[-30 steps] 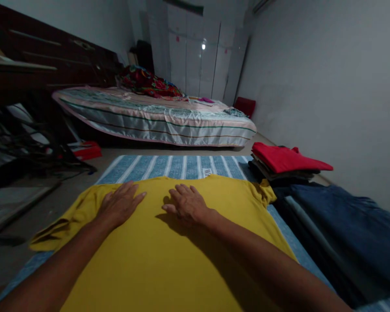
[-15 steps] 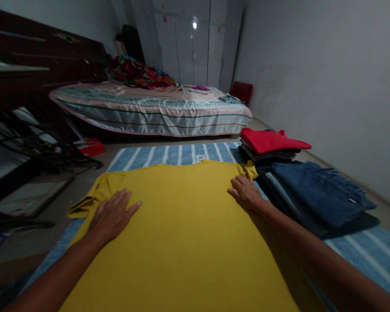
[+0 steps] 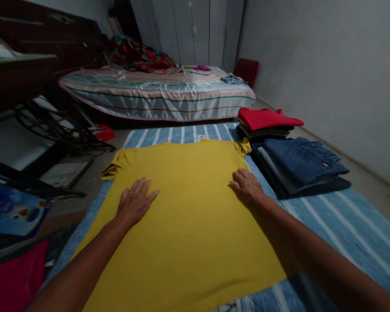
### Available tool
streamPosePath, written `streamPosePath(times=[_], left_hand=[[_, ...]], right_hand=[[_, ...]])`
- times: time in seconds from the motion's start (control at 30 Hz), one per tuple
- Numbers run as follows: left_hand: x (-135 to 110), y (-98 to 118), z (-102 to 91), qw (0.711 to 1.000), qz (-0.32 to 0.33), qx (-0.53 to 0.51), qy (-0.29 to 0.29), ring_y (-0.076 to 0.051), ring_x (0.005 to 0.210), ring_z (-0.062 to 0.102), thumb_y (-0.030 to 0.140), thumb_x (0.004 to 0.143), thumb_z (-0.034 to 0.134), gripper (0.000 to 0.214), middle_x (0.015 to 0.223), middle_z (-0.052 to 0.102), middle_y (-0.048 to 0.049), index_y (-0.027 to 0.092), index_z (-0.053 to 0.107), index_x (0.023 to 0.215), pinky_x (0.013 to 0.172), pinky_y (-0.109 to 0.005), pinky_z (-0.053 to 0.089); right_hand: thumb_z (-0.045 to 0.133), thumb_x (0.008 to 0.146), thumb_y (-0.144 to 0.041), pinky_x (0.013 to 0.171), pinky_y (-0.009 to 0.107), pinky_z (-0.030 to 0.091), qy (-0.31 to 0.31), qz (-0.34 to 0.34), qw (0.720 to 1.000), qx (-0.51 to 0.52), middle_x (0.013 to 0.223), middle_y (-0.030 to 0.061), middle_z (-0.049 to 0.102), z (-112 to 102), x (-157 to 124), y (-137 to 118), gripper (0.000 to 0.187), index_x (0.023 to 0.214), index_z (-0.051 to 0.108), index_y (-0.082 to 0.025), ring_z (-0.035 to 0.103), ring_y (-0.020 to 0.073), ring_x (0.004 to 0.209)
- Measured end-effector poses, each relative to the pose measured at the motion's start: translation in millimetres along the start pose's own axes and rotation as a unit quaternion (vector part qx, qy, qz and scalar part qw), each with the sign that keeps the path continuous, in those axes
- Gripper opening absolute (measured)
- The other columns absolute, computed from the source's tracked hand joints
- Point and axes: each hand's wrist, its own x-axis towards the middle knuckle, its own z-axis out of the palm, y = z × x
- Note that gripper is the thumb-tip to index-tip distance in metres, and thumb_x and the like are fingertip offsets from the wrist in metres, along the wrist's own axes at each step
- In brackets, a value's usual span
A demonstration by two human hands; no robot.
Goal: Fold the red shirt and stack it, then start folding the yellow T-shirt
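A yellow T-shirt (image 3: 188,216) lies spread out on a blue and white striped cloth (image 3: 328,216), its collar end away from me. My left hand (image 3: 135,201) rests flat on the left part of the shirt, fingers stretched out and thumb apart. On the right side edge, below the sleeve, lies my right hand (image 3: 247,186), palm down with its fingers extended. Neither hand grips the fabric. The left sleeve looks bunched and the right one is crumpled.
To the right are folded jeans (image 3: 299,160), and behind them a stack topped by a red garment (image 3: 268,118). A bed (image 3: 162,97) stands at the back. On the left are a dark table with metal legs (image 3: 19,69), a blue box (image 3: 14,208) and a pink item (image 3: 19,273).
Both hands have slid along the shirt toward me, away from the sleeves. My view has tipped downward, bringing the shirt's bottom hem into sight.
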Motion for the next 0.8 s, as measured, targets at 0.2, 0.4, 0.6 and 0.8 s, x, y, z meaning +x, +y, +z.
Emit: streamPosePath(times=[0.2, 0.4, 0.6, 0.8], left_hand=[[-33, -4, -1.8, 1.000, 0.010, -0.007, 0.004, -0.026, 0.140, 0.026, 0.045, 0.091, 0.026, 0.058, 0.149, 0.035, -0.0153, 0.013, 0.039, 0.138, 0.111, -0.046, 0.023], [-69, 4, -11.8, 0.999, -0.022, -0.024, -0.006, -0.030, 0.140, 0.025, 0.045, 0.093, 0.023, 0.061, 0.150, 0.031, -0.0208, 0.005, 0.040, 0.136, 0.111, -0.047, 0.024], [-123, 40, -5.3, 0.995, 0.086, -0.045, -0.010, -0.026, 0.140, 0.026, 0.046, 0.092, 0.032, 0.056, 0.151, 0.033, -0.0117, 0.015, 0.040, 0.139, 0.113, -0.047, 0.022], [-152, 58, -0.5, 0.991, 0.114, -0.039, 0.064, -0.028, 0.136, 0.034, 0.046, 0.094, 0.034, 0.053, 0.146, 0.041, -0.0157, 0.012, 0.046, 0.133, 0.108, -0.050, 0.029]], right_hand=[[0.037, 0.094, -0.043, 0.096, 0.038, 0.035, -0.004, 0.006, 1.000, -0.004, 0.124, 0.0115, 0.052, -12, -48, 23, 0.033, 0.114, 0.052, -0.020, 0.045, 0.0252, 0.115], [0.036, 0.094, -0.041, 0.102, 0.043, 0.032, 0.001, 0.054, 0.998, -0.015, 0.134, 0.0172, 0.048, -22, -81, 14, 0.043, 0.124, 0.050, -0.014, 0.041, 0.0294, 0.124], [0.039, 0.093, -0.043, 0.107, 0.048, 0.029, -0.018, -0.015, 1.000, 0.015, 0.142, 0.0159, 0.043, -13, -116, -7, 0.048, 0.131, 0.047, -0.015, 0.034, 0.0306, 0.133], [0.040, 0.093, -0.040, 0.101, 0.054, 0.037, 0.080, -0.020, 0.996, 0.041, 0.131, 0.0174, 0.052, -11, -132, -10, 0.042, 0.126, 0.053, -0.016, 0.042, 0.0334, 0.127]])
